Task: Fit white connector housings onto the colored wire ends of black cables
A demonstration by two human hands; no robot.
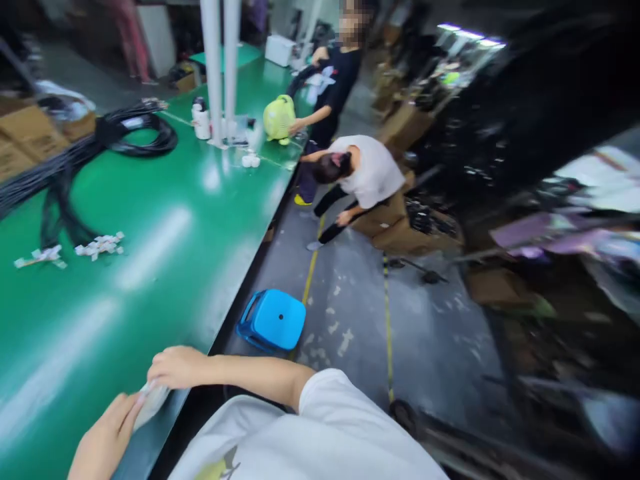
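At the near edge of the green table (pixel 165 280), my two hands come together around a small whitish, limp-looking piece (pixel 151 407), possibly cloth or paper; blur hides its kind. My left hand (pixel 106 432) pinches it from the lower left, fingers pressed together. On its upper end lies my right hand (pixel 179 367), fingers curled and closed on it. Farther up the table, black cables (pixel 67 200) end in white connectors (pixel 100 247), apart from my hands.
A blue stool (pixel 280 319) stands on the floor beside the table. Beyond it, a person in white (pixel 373 170) bends down. Another person in black (pixel 345 80) touches a yellow-green bag (pixel 280 119). White posts (pixel 213 73) rise from the table; a white bottle (pixel 201 121) stands near them.
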